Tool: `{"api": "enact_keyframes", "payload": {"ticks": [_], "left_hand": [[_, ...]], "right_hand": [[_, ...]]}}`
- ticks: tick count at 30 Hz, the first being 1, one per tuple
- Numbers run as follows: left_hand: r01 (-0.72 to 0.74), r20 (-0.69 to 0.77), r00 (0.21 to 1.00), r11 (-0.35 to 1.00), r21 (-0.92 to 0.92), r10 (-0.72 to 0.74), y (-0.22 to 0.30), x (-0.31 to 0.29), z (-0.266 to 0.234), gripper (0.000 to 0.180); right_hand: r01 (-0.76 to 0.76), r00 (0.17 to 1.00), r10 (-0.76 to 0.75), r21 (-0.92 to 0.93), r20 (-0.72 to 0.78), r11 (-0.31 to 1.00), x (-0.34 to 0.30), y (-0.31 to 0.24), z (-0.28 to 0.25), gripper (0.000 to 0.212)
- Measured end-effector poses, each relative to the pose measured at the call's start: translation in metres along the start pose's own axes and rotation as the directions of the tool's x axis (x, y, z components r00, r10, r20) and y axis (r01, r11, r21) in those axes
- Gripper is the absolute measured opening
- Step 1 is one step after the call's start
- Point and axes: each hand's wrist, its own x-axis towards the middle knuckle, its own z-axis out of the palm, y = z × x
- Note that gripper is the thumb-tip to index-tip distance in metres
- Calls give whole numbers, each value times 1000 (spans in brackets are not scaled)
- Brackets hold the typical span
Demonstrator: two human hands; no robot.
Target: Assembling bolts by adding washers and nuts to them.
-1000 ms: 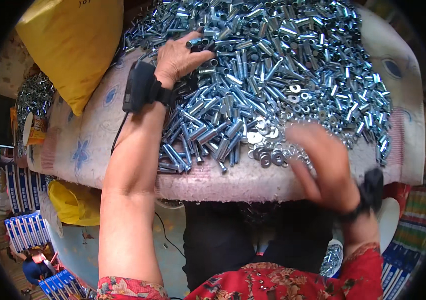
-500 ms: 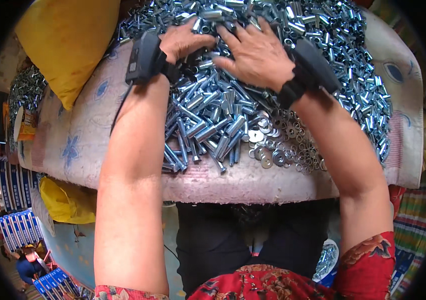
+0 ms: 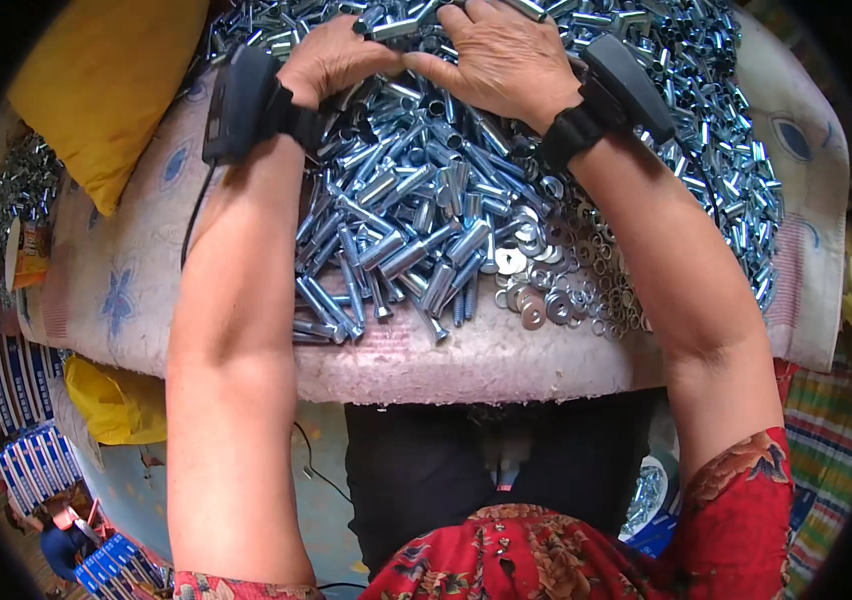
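So the biggest thing in view was the work surface, padded with a flower-print cloth [image 3: 136, 330], and most of it sat under a huge heap of shiny metal hardware [image 3: 426, 160]. A fat yellow sack [image 3: 111, 100] leaned in at upper left, contents hidden, and a smaller yellow plastic bag [image 3: 111, 405] sat below the cloth's left edge; couldn't see inside that one either.

Hands next, and that's where the change was. The right hand [image 3: 511, 62] had been down by the washers a second earlier; now it was up in the heap next to the left hand [image 3: 336, 58], so both were on the same patch and the washers were left alone. Thumbs stuck out toward each other, nearly tip to tip, away from the fingers. Fingertips were lost among the parts, so I couldn't tell if either was pinching anything.

Smaller stuff: a white tub [image 3: 660, 478] down by the right thigh had metal pieces in it. Metal sleeves [image 3: 394, 30] lay right between the hands, bolts [image 3: 324, 307] spilled toward the near edge, and flat washers [image 3: 531, 300] sat just right of those.
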Motion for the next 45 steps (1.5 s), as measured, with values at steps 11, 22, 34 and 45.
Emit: {"api": "enact_keyframes", "payload": {"ticks": [11, 22, 34, 45], "left_hand": [[209, 63, 975, 977, 41, -211, 11, -18, -11, 34], [178, 100, 980, 981, -81, -170, 32, -32, -4, 31], [155, 128, 981, 987, -49, -147, 48, -56, -4, 31], [-43, 85, 996, 955, 295, 19, 69, -87, 0, 31]], "right_hand": [[-141, 916, 113, 45, 384, 989, 9, -19, -34, 66], [109, 981, -83, -148, 176, 983, -10, 1, 12, 74], [186, 978, -181, -41, 106, 982, -34, -3, 2, 67], [161, 980, -166, 58, 109, 985, -65, -17, -15, 63]]}}
